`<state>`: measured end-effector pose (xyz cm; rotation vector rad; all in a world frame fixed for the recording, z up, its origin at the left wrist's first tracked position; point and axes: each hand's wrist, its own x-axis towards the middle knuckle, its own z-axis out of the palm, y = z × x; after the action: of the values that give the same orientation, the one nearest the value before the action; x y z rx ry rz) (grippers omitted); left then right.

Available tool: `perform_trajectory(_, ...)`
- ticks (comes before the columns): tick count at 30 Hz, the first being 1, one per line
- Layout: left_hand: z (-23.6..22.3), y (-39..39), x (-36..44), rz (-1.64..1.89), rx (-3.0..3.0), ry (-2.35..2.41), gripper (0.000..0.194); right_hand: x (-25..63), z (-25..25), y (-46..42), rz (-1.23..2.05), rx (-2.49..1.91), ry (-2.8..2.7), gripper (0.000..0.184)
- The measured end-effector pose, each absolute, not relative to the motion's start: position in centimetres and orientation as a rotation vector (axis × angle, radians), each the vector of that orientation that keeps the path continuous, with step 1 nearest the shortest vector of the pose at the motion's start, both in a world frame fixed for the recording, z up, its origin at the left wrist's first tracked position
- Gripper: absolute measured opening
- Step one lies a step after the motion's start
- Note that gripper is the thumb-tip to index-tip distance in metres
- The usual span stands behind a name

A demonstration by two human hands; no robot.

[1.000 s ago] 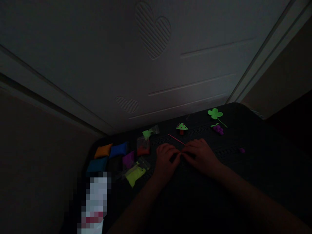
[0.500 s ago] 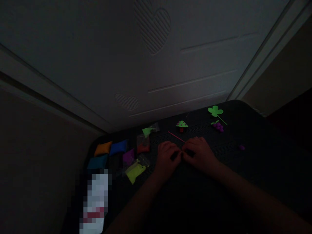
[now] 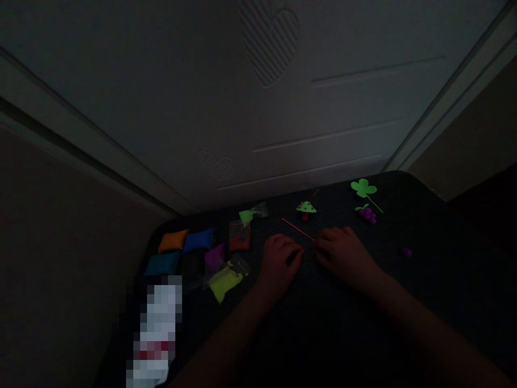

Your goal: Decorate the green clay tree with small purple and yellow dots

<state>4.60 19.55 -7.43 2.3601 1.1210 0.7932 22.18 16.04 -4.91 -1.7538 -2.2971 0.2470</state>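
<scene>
Over the dark table, my left hand [image 3: 280,264] is closed in a pinch, thumb against fingertips. A short gap to its right is my right hand [image 3: 341,250], also closed with fingers curled. Whatever they hold is too small and dark to make out. A thin pink stick [image 3: 297,228] lies just beyond, its near end by my right fingers. Behind it stands a clay mushroom [image 3: 306,208] with a spotted green cap and red stem. Farther right are a green clay clover [image 3: 363,188], a purple clay grape bunch [image 3: 367,215] and a purple lump [image 3: 406,251].
Packets of clay lie at the left: orange [image 3: 173,241], blue [image 3: 197,241], teal [image 3: 162,263], purple [image 3: 214,257], yellow [image 3: 225,282], red [image 3: 239,242] and green [image 3: 247,216]. A blurred-out white object [image 3: 157,328] is nearer me. A white panel with heart reliefs [image 3: 269,46] rises behind the table.
My hands, whose fingertips met before, have come apart, the right one shifting rightward. The whole view has moved slightly. The clay pieces and packets keep their places on the table.
</scene>
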Motion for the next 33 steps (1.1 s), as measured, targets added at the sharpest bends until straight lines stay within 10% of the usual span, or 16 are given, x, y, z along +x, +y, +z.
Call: perform_trajectory(33,-7.8,19.3,4.8,0.673,2.436,1.17,0.013,20.7,-5.0,15.2,0.31,-1.809,-2.337,0.023)
